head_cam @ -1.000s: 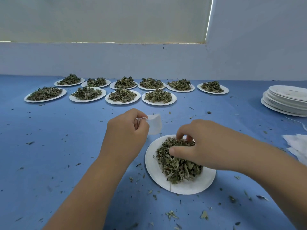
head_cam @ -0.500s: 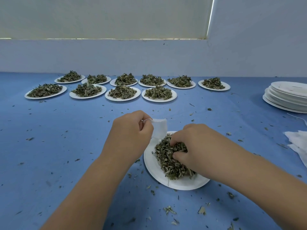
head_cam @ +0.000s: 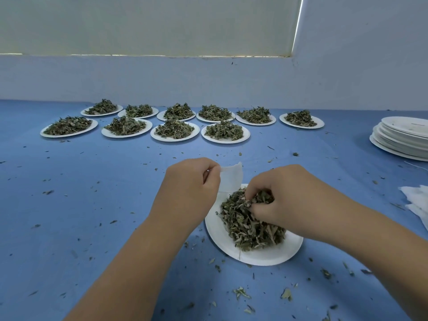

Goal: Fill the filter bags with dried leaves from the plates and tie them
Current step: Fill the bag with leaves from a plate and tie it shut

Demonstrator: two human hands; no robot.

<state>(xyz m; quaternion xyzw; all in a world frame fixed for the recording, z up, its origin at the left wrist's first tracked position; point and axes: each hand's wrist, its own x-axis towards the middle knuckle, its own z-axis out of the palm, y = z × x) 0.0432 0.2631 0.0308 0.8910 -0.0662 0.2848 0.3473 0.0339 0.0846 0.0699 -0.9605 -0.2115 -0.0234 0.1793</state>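
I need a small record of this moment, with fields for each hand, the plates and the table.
left hand: pinches a white filter bag at the near plate's far rim
right hand: grips dried leaves heaped on the near plate
far plates: ten, in two rows, each heaped with leaves
right edge: stack of empty plates; white sheets
table: blue, strewn with leaf crumbs

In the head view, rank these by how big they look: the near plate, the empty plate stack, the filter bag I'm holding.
1. near plate, largest, though its nearness to the camera helps.
2. empty plate stack, cut off by the frame edge.
3. filter bag, clearly smallest.
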